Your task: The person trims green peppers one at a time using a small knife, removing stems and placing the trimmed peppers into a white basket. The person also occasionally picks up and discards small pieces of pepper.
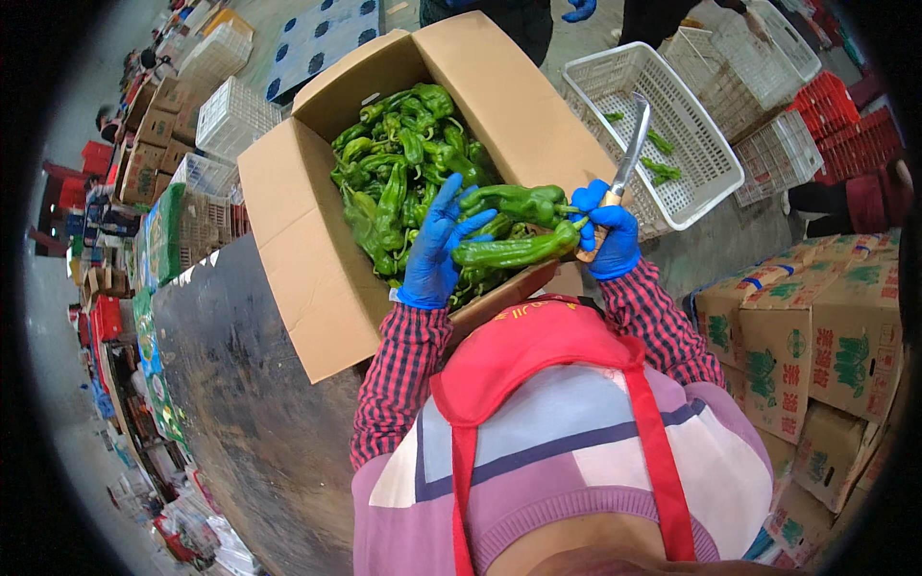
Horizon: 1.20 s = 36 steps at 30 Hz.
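Note:
My right hand (611, 234), in a blue glove, grips the wooden handle (592, 245) of a knife whose metal blade (633, 147) points up and away. Its fingers also pinch the stems of two long green peppers, an upper one (522, 204) and a lower one (515, 252). Their tips reach toward my left hand (439, 252), gloved alike, with its fingers spread. Whether that hand touches the peppers I cannot tell. Beneath both hands, a cardboard box (288, 237) with its flaps folded out holds a heap of green peppers (414, 144).
Beyond the box at right stands a white plastic crate (720, 173) with a few green peppers inside. Printed cartons (778, 360) are stacked at my right. A dark tabletop (245, 403) extends left. Other people stand ahead, one showing a blue-gloved hand (578, 10).

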### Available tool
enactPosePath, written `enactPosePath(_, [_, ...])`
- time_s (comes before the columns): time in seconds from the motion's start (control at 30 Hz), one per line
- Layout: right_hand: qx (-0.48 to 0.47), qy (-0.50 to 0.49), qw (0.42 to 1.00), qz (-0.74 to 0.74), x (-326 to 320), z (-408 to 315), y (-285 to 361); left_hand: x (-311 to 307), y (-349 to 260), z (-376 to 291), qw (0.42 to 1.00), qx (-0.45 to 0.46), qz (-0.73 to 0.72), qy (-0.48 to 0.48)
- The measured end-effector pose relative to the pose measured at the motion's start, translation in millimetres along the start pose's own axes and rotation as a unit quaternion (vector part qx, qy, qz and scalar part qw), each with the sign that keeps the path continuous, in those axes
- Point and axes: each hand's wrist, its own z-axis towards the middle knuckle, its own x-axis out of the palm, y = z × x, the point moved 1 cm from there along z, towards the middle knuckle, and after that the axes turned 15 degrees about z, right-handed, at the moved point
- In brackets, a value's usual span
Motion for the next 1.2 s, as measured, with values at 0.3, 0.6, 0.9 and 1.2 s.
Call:
enactPosePath(0.3, [-0.017, -0.043, 0.995, -0.090, 3, -4, -2, -2, -9, -1, 0.989, 0.120, 0.020, -0.086])
enactPosePath(0.6, [-0.075, -0.027, 0.973, -0.219, 37, -2, 19, -11, 5, -1, 0.992, 0.092, 0.008, -0.081])
enactPosePath(0.9, [-0.242, -0.089, 0.844, -0.470, 42, 26, 207, -20, 23, -4, 0.977, -0.139, 0.134, -0.085])
enactPosePath(1.2, [-0.273, -0.184, 0.791, -0.516, 7, 54, 180, -28, 21, -11, 0.957, -0.173, 0.218, -0.083])
